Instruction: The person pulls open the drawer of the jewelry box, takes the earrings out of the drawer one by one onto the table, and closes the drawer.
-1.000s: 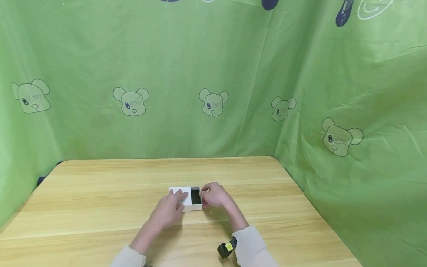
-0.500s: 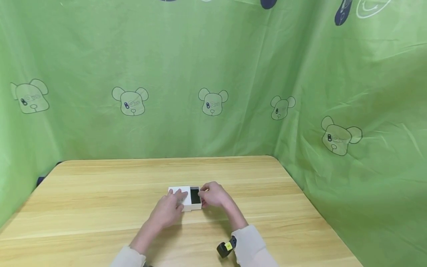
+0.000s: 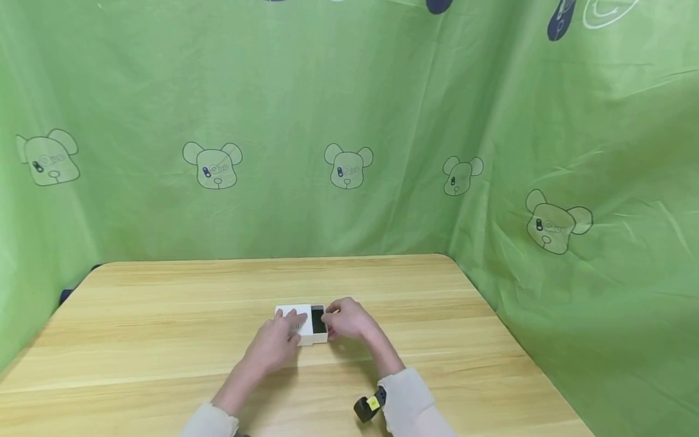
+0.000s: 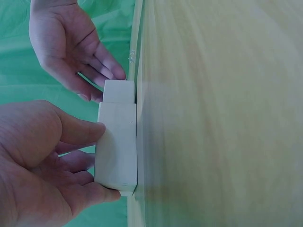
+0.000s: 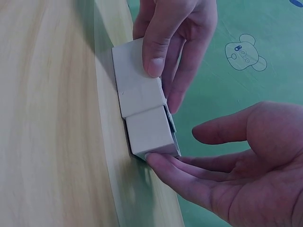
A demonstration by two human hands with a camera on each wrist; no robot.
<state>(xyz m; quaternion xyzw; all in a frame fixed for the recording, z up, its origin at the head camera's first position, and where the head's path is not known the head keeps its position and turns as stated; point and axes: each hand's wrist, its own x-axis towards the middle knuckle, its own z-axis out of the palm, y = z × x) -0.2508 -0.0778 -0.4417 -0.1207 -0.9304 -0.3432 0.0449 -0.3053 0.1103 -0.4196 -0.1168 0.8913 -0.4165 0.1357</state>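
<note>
A small white box with a sliding inner tray lies flat on the table. Its outer sleeve is on the left, and part of the tray sticks out to the right, showing a dark inside. My left hand grips the sleeve, thumb on the near side and fingers spread over the top and far left end. At the tray's outer end is my right hand; in the right wrist view its fingertips press against the end wall while the thumb stays raised, apart from the tray.
The wooden table stretches around both hands. Green curtains with bear-head drawings hang behind it and along the sides. A black wrist device with a yellow mark sits by the right sleeve.
The tray has slid slightly left into the sleeve, so less of the dark inside shows. My right hand has shifted left with it; my left hand keeps its place.
</note>
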